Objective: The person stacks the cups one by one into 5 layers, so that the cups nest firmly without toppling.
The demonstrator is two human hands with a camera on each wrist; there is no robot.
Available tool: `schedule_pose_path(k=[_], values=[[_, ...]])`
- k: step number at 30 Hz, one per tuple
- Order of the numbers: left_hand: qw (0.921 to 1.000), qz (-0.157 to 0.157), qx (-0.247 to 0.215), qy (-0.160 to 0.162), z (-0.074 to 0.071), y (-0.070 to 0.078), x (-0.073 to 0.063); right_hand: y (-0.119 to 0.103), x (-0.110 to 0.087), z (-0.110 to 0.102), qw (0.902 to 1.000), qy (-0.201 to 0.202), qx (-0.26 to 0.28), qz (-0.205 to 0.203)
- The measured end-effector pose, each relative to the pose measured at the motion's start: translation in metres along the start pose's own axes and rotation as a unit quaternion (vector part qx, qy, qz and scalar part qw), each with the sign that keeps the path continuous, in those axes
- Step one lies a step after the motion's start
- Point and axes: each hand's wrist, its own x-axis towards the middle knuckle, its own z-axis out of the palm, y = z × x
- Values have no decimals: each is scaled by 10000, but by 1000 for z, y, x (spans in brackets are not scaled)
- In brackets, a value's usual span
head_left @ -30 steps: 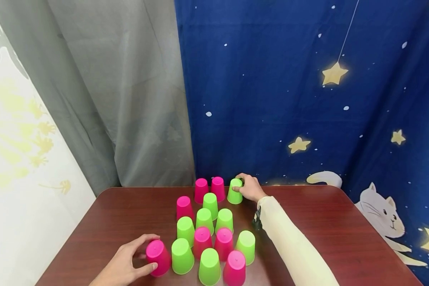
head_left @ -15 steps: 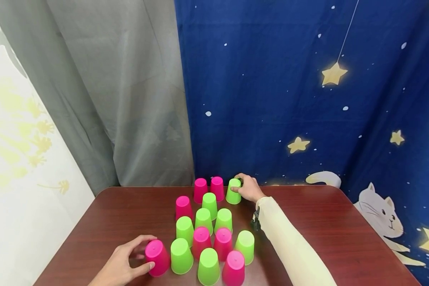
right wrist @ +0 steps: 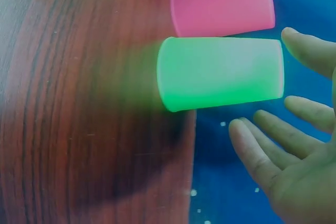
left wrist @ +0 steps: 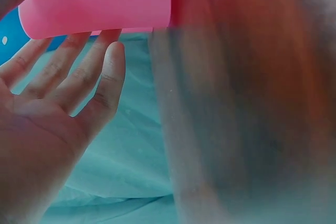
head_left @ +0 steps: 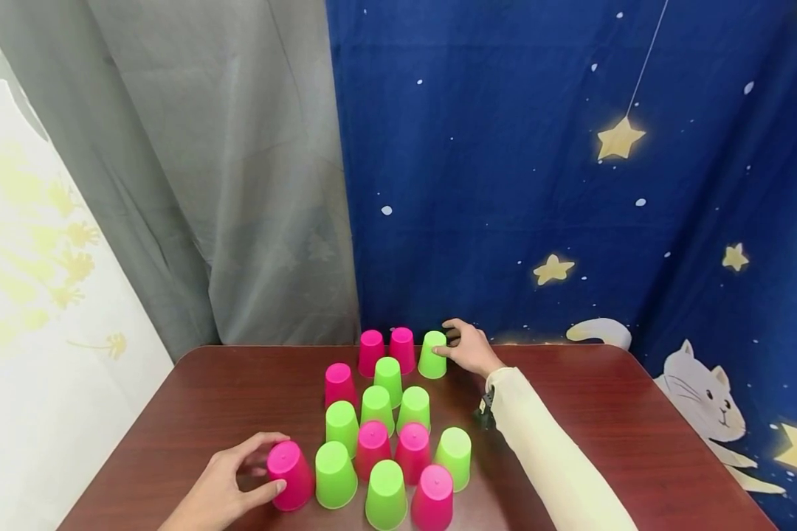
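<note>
Nudging the green tapered plastic cup (head_left: 430, 361) near the bench's (head_left: 591, 398) far edge is best avoided by the right hand's (head_left: 474, 351) spread, empty fingers; a matching pink cup (head_left: 295, 479) is held by the left hand (head_left: 223, 476).

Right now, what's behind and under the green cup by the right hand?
Behind the green cup: the far edge of the table, then the blue curtain. The cup stands mouth-down, so anything under it is covered; can't tell.
</note>
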Motion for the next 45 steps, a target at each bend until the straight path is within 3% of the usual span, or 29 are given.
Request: schedule_pose_path(k=[6,11,16,23,32,37,45], values=[[9995,-225,93,224,-12,-1,15,-11,-16,-14,9996,171,-97,-210],[9978,-486,220,401,-20,-14,31,-26,-42,-21,9966,62,-246,-783],[9957,-543,619,426,-27,-27,57,-35,-73,-27,9882,-477,-228,-1436],[9942,-552,828,395,-32,-40,100,-29,-116,-22,9672,-1285,-491,-2135],[9942,-724,738,312,-28,-47,152,-12,-151,-15,9674,-1318,-585,-2082],[9940,-777,760,120,-17,-45,180,-6,-160,-14,9719,-1336,-135,-1932],[9935,-759,838,-115,-4,-35,208,-5,-164,-11,9723,-1339,367,-1878]])
